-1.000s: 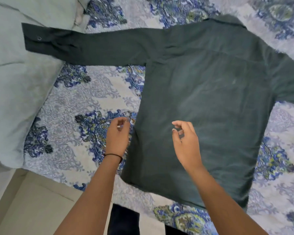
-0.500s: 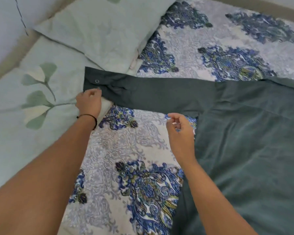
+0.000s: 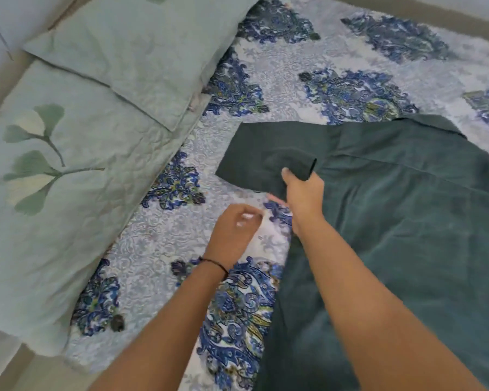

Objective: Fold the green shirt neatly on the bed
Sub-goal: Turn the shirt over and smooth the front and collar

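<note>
- The sleeve [image 3: 266,153] has come off the pillows since half a second ago, doubled back toward the shirt body; my left hand [image 3: 233,231] has let go and hangs loosely curled, empty
- One green shirt [image 3: 407,221] lies flat on the bedspread [image 3: 294,66]; my right hand [image 3: 304,193] grips its cuff
- Two pillows at left: upper pillow [image 3: 124,52], lower pillow [image 3: 54,193]
</note>
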